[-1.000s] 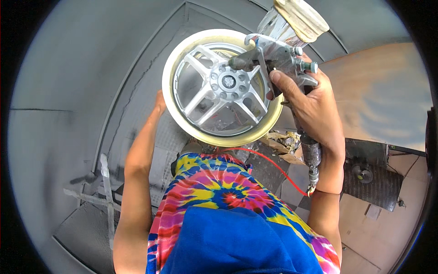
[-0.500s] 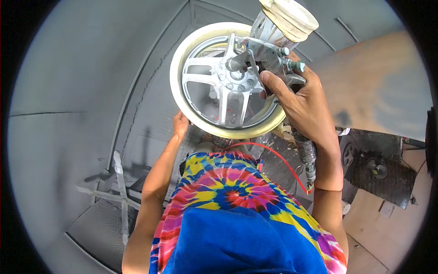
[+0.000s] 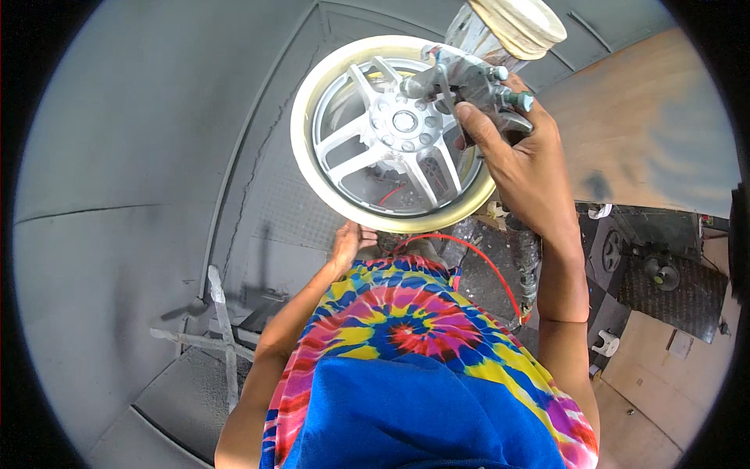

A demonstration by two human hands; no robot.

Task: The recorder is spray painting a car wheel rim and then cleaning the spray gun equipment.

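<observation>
Upper center of the frame: silver wheel (image 3: 405, 121) is facing up | right hand (image 3: 525, 152), upper right, is gripping a spray gun (image 3: 473, 82) across its face | left hand (image 3: 350, 245), well apart, is lying by its lower edge, contact unclear | red hose (image 3: 497, 270) is curving below.

Wheel (image 3: 405, 121) is finished in silver, ringed pale yellow; hose (image 3: 469, 245) coloured red; shirt (image 3: 406, 332) tie-dyed in multicoloured spiral.
</observation>
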